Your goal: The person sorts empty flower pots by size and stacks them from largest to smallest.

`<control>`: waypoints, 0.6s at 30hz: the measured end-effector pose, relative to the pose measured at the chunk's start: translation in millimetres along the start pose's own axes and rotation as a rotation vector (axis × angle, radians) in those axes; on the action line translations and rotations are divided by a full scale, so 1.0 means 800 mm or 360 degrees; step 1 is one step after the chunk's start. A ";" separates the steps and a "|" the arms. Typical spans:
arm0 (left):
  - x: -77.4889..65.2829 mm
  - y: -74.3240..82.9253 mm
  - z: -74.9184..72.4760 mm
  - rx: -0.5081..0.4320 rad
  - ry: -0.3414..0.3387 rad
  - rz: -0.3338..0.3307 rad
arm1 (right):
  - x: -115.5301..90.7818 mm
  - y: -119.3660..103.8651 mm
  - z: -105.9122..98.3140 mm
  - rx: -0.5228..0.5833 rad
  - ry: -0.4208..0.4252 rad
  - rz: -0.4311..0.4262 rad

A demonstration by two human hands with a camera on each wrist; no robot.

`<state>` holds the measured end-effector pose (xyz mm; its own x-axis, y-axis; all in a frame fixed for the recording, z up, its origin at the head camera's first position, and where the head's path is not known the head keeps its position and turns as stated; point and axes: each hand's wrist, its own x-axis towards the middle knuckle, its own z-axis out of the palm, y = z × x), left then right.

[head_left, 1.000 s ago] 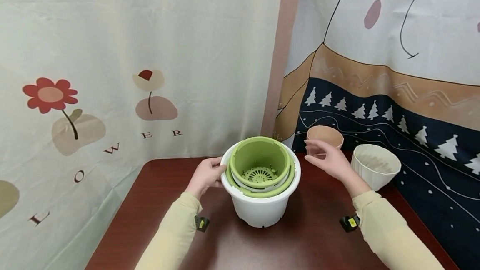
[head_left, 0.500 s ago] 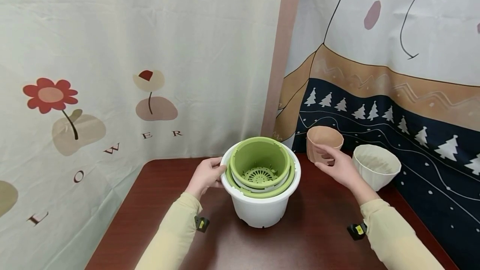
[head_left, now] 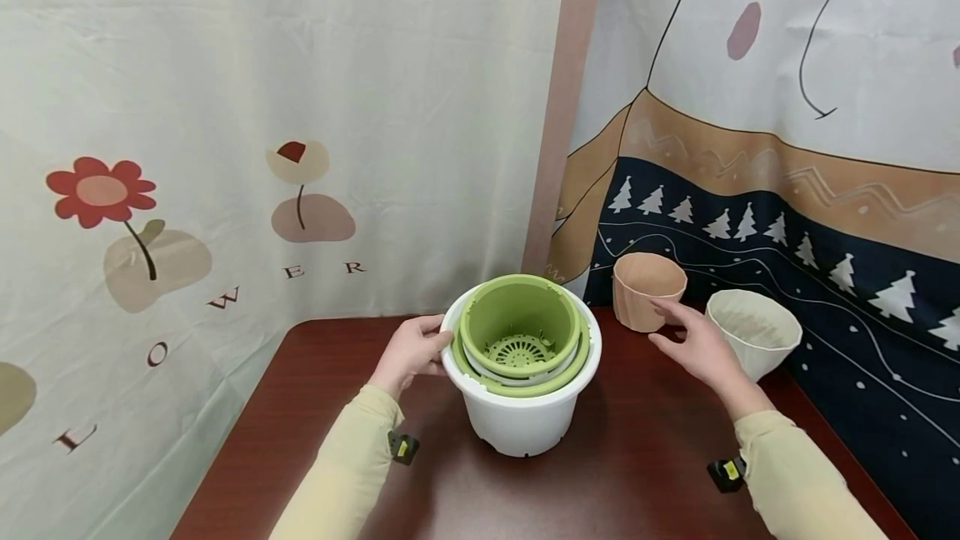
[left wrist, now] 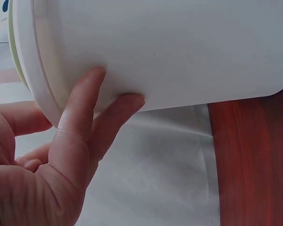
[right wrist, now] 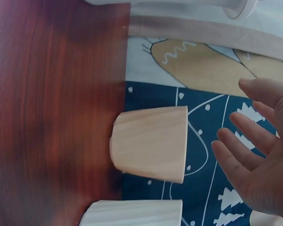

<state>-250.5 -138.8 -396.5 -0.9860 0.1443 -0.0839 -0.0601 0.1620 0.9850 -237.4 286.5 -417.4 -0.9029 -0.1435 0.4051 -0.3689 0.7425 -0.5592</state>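
Note:
A large white flower pot (head_left: 517,427) stands on the table with a green pot (head_left: 521,307) and other white and green pots nested inside it. My left hand (head_left: 408,352) grips the white pot's rim at its left side. In the left wrist view, two fingers (left wrist: 78,103) lie along the pot's outer wall. To the right, my right hand (head_left: 701,348) is held with fingers spread and nothing in it. It is near a peach flower pot (head_left: 636,307) and overlaps a cream fluted pot (head_left: 765,357) in the head view. In the right wrist view the hand is apart from both.
The dark red wooden table (head_left: 600,490) backs onto a pale curtain (head_left: 420,107) with printed flowers. A navy cloth (head_left: 840,340) with white trees hangs along the right side, behind the peach and cream pots.
My right hand has drawn back to the right and slightly down, from in front of the peach pot, which now shows more fully. The left hand and nested pots have stayed put.

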 end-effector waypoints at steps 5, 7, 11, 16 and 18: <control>-0.001 0.001 -0.002 -0.0037 -0.0018 -0.0025 | -0.007 0.010 -0.003 -0.0066 -0.0002 0.0078; -0.001 0.002 -0.003 -0.0052 -0.0017 -0.0042 | -0.009 0.015 -0.004 -0.0101 -0.0009 0.0112; 0.000 0.002 -0.003 -0.0058 -0.0027 -0.0044 | -0.011 0.023 -0.008 -0.0180 0.0004 0.0137; 0.001 0.001 -0.005 -0.0085 -0.0048 -0.0050 | -0.014 0.028 -0.020 -0.0277 0.0020 0.0168; 0.001 0.002 -0.005 -0.0096 -0.0058 -0.0054 | -0.014 0.030 -0.025 -0.0311 0.0008 0.0205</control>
<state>-252.2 -142.5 -394.6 -0.9769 0.1756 -0.1221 -0.1040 0.1087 0.9886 -231.7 318.9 -421.3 -0.9385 -0.0363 0.3433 -0.2004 0.8670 -0.4563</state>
